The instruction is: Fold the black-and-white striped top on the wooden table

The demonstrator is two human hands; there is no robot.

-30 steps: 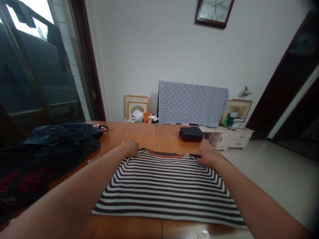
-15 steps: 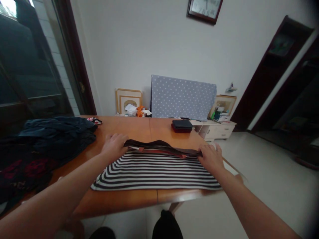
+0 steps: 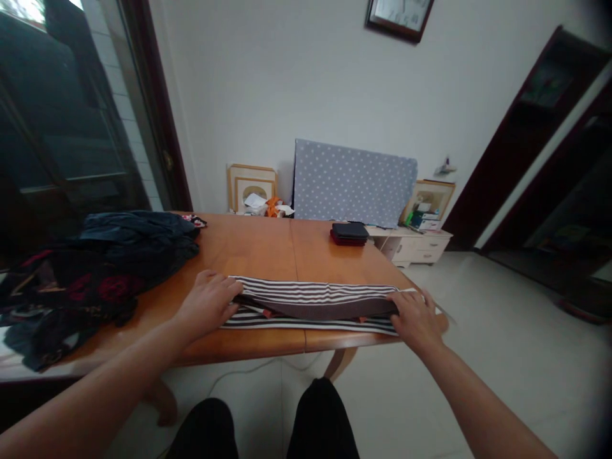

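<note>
A black-and-white striped T-shirt [image 3: 310,303] lies folded into a long narrow band along the near edge of the wooden table [image 3: 248,245]. A brown folded layer with a reddish trim shows between its stripes. My left hand [image 3: 208,305] lies on the band's left end, fingers over the fold. My right hand [image 3: 415,322] grips the right end, close to the table's corner.
A heap of dark clothes [image 3: 129,255] lies on the table's left side. A dark stack of folded items [image 3: 349,233] sits at the far side. Behind stand a polka-dot covered board [image 3: 354,182] and a cream cabinet [image 3: 411,250]. My black-clad knees show below the table.
The shirt has been folded over toward me into a narrower band, with stripes now on top. Both hands have come closer to me with it.
</note>
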